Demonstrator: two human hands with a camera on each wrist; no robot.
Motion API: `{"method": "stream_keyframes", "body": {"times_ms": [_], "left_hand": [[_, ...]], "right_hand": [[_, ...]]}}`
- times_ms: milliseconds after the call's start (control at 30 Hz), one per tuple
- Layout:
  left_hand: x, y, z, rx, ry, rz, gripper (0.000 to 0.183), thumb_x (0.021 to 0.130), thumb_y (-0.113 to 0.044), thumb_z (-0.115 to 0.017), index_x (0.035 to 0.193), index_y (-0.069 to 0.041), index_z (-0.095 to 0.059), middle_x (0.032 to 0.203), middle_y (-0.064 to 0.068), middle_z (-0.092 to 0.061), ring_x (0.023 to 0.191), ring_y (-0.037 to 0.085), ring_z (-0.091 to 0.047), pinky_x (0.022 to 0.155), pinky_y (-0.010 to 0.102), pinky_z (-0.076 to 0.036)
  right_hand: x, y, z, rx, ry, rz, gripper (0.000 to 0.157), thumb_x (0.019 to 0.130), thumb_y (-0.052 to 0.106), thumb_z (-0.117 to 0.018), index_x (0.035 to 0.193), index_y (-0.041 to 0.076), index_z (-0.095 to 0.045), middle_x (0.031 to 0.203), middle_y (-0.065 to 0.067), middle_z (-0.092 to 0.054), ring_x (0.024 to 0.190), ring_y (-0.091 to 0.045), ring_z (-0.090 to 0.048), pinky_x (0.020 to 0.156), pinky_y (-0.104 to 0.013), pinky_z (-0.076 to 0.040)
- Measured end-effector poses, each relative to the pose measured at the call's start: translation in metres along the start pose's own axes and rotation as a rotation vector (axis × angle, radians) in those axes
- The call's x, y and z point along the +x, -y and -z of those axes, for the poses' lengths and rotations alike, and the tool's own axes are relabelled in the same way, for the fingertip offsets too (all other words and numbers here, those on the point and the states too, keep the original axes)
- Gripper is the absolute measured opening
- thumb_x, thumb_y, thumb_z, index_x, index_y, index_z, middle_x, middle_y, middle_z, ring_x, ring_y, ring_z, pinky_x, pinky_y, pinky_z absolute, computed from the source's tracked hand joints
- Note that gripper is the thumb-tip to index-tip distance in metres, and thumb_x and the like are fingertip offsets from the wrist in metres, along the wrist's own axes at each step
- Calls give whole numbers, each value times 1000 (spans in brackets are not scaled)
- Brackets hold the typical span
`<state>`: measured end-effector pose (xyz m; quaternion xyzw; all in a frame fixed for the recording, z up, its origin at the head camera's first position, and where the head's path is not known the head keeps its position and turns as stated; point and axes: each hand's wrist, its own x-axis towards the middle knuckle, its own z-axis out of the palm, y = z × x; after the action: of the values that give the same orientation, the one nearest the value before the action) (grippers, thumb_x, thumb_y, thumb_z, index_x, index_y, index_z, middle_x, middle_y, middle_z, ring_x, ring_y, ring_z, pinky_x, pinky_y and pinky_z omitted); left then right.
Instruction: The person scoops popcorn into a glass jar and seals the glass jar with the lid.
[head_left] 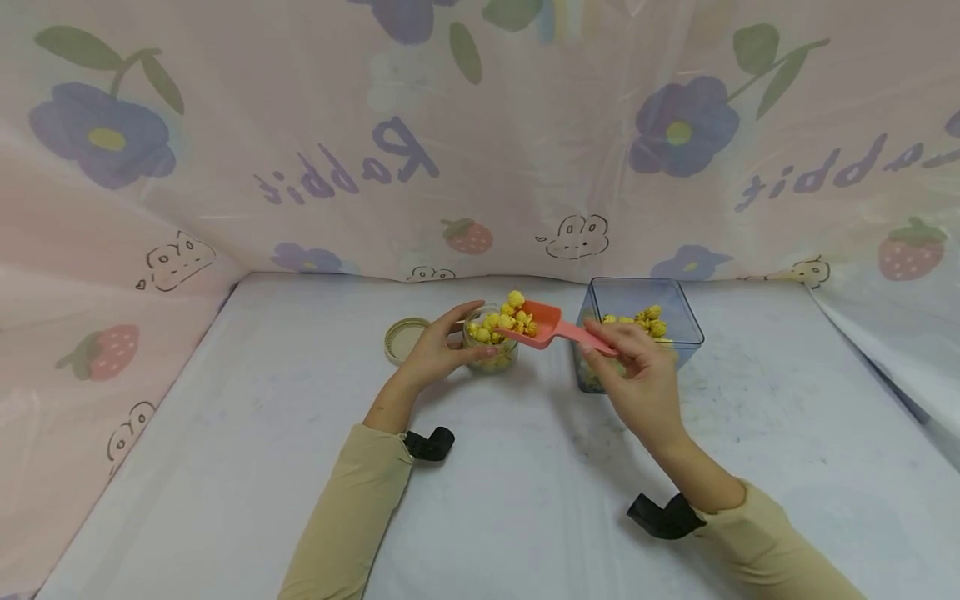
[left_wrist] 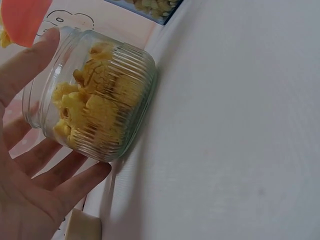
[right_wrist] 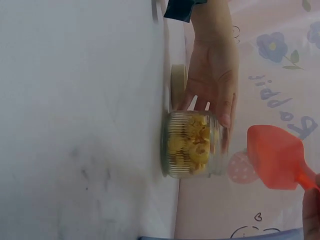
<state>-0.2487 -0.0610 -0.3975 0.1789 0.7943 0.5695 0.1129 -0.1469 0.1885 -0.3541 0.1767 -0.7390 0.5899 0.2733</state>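
Observation:
In the head view, my left hand holds a small ribbed glass jar around its side, thumb near the rim. Yellow popcorn shows through the glass in the left wrist view. My right hand pinches the handle of a coral-red scoop. The scoop is tilted toward the jar, its front edge over the mouth, with popcorn pieces at the lip. Seen from the right wrist, the scoop's underside hangs beside the jar's opening, and the jar stands upright on the table.
A transparent bluish bin with more popcorn stands at the right, partly behind my right hand. A cream-rimmed round lid lies left of the jar. Behind the white table hangs a printed pink curtain.

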Motion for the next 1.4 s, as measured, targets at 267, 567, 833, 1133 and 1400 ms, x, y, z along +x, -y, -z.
{"method": "stream_keyframes", "body": {"times_ms": [267, 567, 833, 1133, 1400], "left_hand": [[0, 1, -1, -22, -12, 10, 74, 80, -17, -79, 145, -21, -43, 151, 1, -38, 135, 29, -40, 106, 42, -42], [2, 2, 1, -18, -10, -13, 74, 80, -15, -79, 145, -21, -43, 152, 4, -36, 136, 31, -39, 106, 43, -42], [2, 2, 1, 0, -15, -5, 74, 80, -17, -79, 144, -22, -43, 153, 3, -36, 136, 31, -40, 106, 41, -42], [2, 3, 1, -5, -21, -6, 73, 80, -17, -79, 144, -22, -44, 152, 3, -37, 134, 30, -42, 105, 41, -43], [0, -1, 1, -10, -14, 1, 73, 80, -16, -79, 144, -20, -44, 152, 4, -37, 134, 31, -42, 106, 41, -43]], "right_hand": [[-5, -1, -5, -75, -1, 38, 32, 80, -14, -67, 112, -9, -67, 99, -21, -65, 88, -9, -58, 69, -9, -48], [-8, -6, -10, -193, -33, 19, 31, 78, -9, -72, 109, -6, -70, 97, -19, -68, 88, -4, -55, 69, -6, -45], [-6, -2, -11, -388, -31, 5, 29, 79, 1, -76, 108, 0, -72, 95, -11, -71, 81, -2, -55, 61, -9, -40], [5, 8, -10, -503, 47, 25, 28, 80, 5, -77, 107, -2, -72, 89, -12, -69, 70, -15, -56, 62, -4, -41], [12, 16, -7, -482, 119, -27, 28, 82, 3, -73, 109, -3, -71, 95, -13, -68, 79, -16, -57, 67, -4, -43]]}}
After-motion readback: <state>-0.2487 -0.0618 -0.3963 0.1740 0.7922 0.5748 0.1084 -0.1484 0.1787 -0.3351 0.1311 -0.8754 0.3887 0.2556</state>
